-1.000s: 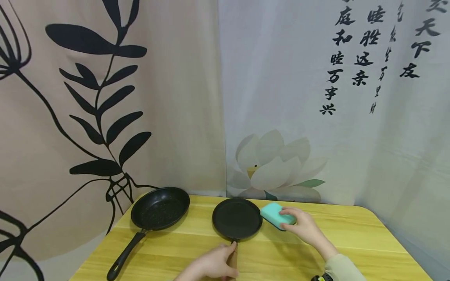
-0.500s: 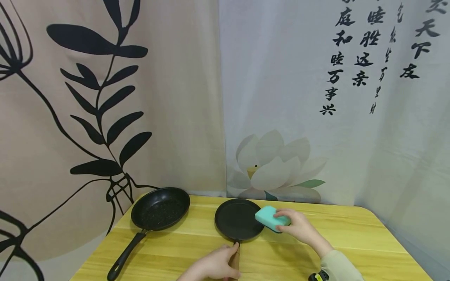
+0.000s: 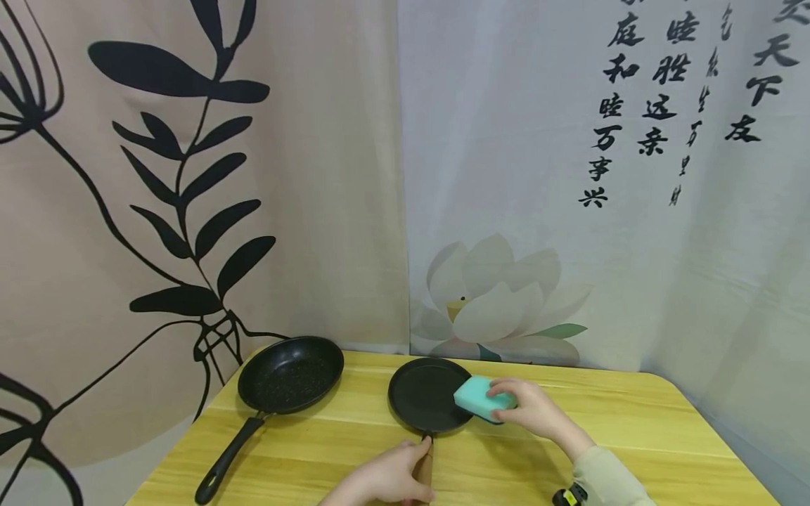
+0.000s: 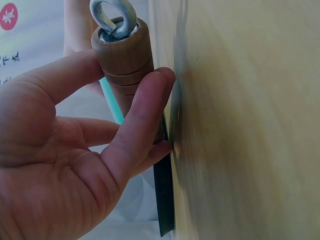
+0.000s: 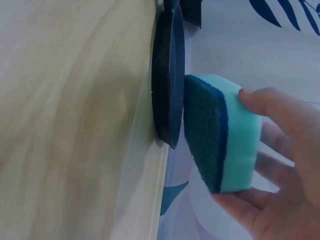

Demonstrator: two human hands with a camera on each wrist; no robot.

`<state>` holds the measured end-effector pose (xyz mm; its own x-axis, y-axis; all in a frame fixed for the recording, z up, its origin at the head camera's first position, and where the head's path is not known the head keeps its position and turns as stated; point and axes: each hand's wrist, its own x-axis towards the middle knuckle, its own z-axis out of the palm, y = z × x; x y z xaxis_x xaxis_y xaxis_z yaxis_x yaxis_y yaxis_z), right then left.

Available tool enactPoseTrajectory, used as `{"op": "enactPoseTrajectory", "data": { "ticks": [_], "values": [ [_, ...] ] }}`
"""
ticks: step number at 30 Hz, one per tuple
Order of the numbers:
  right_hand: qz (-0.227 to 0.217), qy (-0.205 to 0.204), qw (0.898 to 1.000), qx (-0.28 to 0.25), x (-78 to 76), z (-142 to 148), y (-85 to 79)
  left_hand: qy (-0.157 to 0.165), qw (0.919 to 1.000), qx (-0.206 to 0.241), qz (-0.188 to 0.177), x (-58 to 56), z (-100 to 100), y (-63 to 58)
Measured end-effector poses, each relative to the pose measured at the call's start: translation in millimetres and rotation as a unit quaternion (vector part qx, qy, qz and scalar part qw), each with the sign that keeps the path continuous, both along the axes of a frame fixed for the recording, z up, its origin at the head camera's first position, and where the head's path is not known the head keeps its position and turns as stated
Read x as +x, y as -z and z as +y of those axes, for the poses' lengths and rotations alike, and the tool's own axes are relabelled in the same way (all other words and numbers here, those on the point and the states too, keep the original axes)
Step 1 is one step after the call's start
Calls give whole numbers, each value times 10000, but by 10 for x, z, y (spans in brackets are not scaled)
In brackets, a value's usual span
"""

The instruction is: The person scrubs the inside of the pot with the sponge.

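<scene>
My left hand (image 3: 394, 474) grips the brown wooden handle (image 4: 125, 57) of a small, flat black pan (image 3: 425, 395); a metal ring (image 4: 116, 20) tops the handle's end in the left wrist view. My right hand (image 3: 533, 407) holds a turquoise sponge (image 3: 482, 398) by its sides, thumb and fingers pinching it. The sponge's dark scouring layer (image 5: 202, 132) faces down toward the pan in the right wrist view, close over its rim. From the head view the sponge overlaps the pan's right edge.
A larger black frying pan (image 3: 292, 374) rests at the table's left, its long handle (image 3: 229, 460) pointing to the front. The yellow wooden table (image 3: 658, 443) ends at a printed curtain (image 3: 342, 211) behind. A dark watch (image 3: 571, 496) is on my right wrist.
My right hand has carried the sponge leftward, from beside the small pan to over its right edge. The small pan and my left hand have shifted slightly right.
</scene>
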<state>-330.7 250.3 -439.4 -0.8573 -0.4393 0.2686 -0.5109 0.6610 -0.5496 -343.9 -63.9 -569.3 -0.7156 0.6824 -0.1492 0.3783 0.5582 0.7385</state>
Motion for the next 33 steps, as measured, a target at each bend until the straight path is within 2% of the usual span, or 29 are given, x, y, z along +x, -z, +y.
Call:
{"op": "enactPoseTrajectory", "data": {
  "ticks": [7,11,20,33],
  "values": [
    [-86,-242,9996,92,-22,-22,-2,-51,9999,68,-84,23,3,-17],
    [-169,-326,9991,197,-41,-36,-7,-38,10000,41,-14,22,-2,-6],
    [-88,-388,9983,414,-54,-69,-8,-15,10000,40,30,2,-11,18],
    [-422,-553,9967,415,-75,-120,-24,-52,10000,56,32,11,-16,12]
  ]
}}
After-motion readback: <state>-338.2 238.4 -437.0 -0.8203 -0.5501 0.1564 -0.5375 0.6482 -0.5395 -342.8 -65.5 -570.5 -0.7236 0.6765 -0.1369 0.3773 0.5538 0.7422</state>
